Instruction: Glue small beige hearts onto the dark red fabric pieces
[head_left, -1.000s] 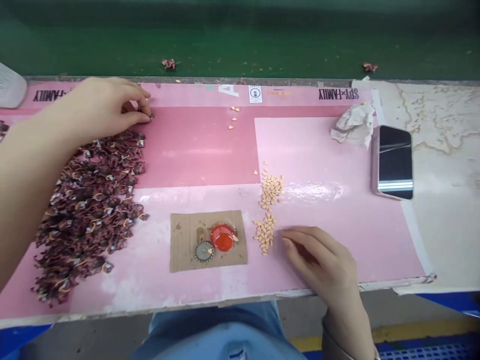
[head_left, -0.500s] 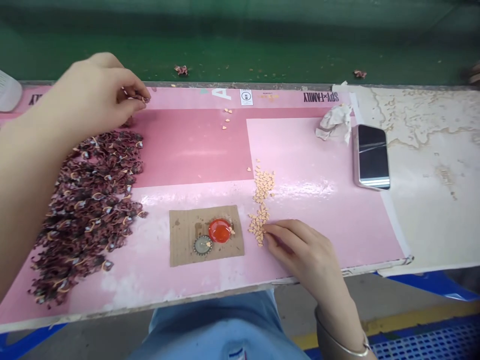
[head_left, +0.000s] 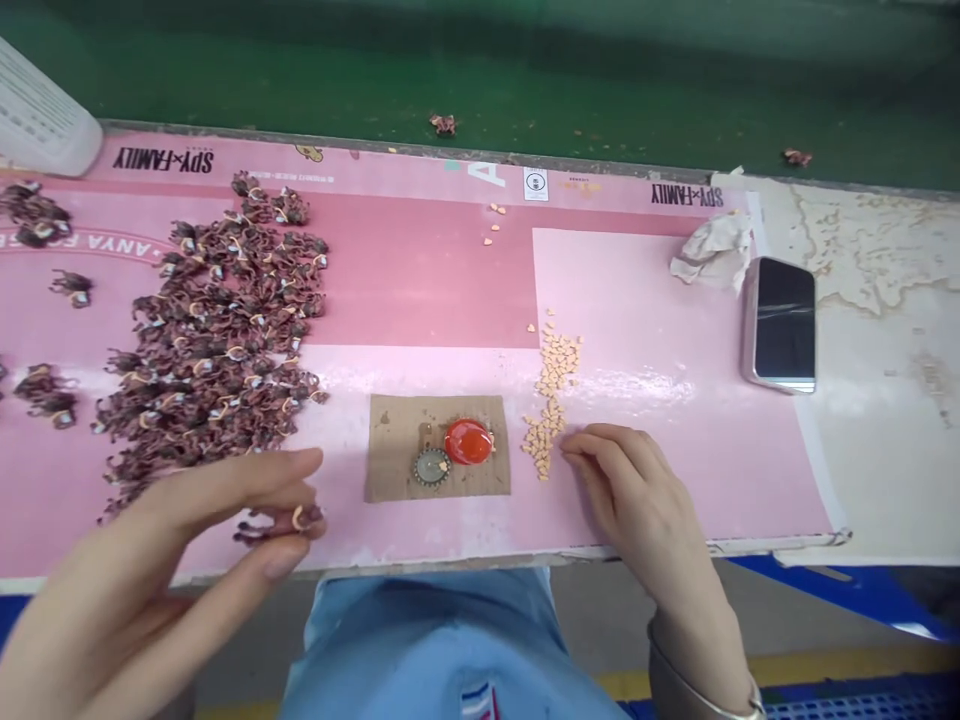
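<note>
My left hand is at the lower left, pinching a small dark-red figure-like piece with a pale orange curved bit between thumb and fingers. Left of centre, several similar pieces lie in a dense heap, its lower edge partly behind that hand. My right hand rests on the pink mat with thumb and fingertips together, just right of a pile of tiny beige pieces. Whether a piece is in those fingertips, I cannot tell. Between the hands, a cardboard piece carries a red dish and a bottle cap.
A phone and crumpled tissue lie at the right. At the upper left stands a white bottle. A green surface runs behind the pink mat, with two loose dark-red pieces on it.
My left hand has come from the top of the dark-red heap down to the front edge, with a piece in its fingers. My right hand has shifted slightly off the beige pile. The view has shifted.
</note>
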